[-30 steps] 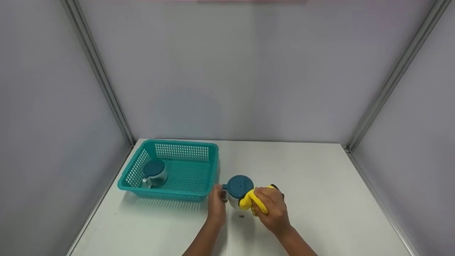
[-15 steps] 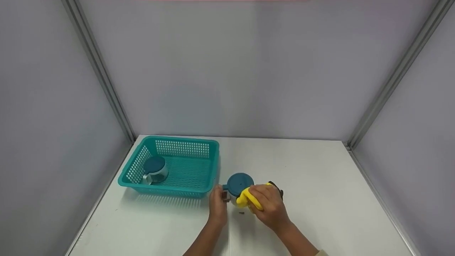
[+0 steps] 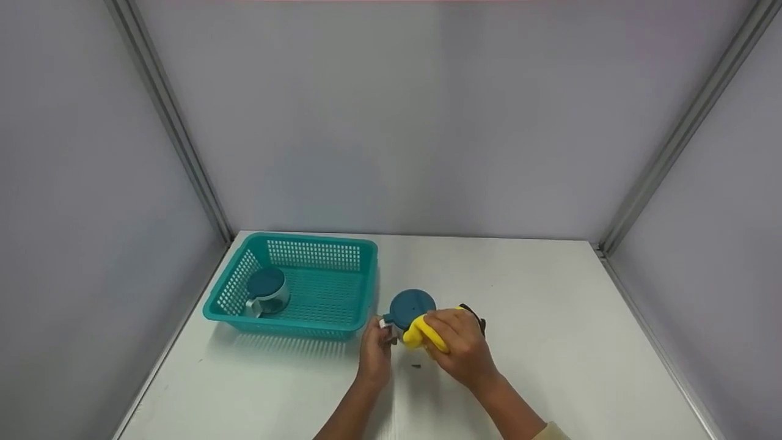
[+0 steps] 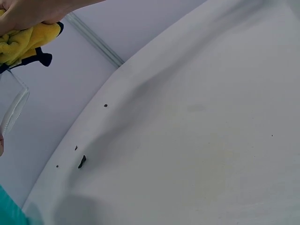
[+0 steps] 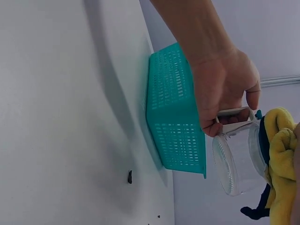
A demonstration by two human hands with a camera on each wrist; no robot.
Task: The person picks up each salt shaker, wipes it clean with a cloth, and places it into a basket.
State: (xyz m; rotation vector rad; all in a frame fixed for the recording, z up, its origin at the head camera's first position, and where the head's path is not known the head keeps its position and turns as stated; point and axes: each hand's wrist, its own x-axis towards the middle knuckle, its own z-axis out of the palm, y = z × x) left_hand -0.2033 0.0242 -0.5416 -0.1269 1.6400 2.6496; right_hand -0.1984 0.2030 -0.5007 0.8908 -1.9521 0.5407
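My left hand (image 3: 374, 355) grips the handle of a clear glass jar with a blue lid (image 3: 412, 307). In the right wrist view its fingers are curled through the white handle (image 5: 235, 120), and the glass body (image 5: 241, 161) is held above the table. A bunched yellow cloth (image 3: 420, 334) with dark edging is in my right hand (image 3: 462, 349), pressed against the right side of the jar near the lid. The cloth (image 4: 23, 43) and part of the glass handle (image 4: 17, 110) show at the left wrist view's edge. The cloth hides part of the jar.
A teal plastic basket (image 3: 287, 328) stands left of my hands, holding a similar lidded glass jar (image 3: 266, 291). A small dark scrap (image 3: 416, 366) and several specks lie on the white table (image 3: 537, 305). Grey walls (image 3: 391, 122) enclose the back and sides.
The jar has risen slightly and tilted, with its handle turned a little in my left hand. The cloth and right hand have shifted slightly left and upward along it.
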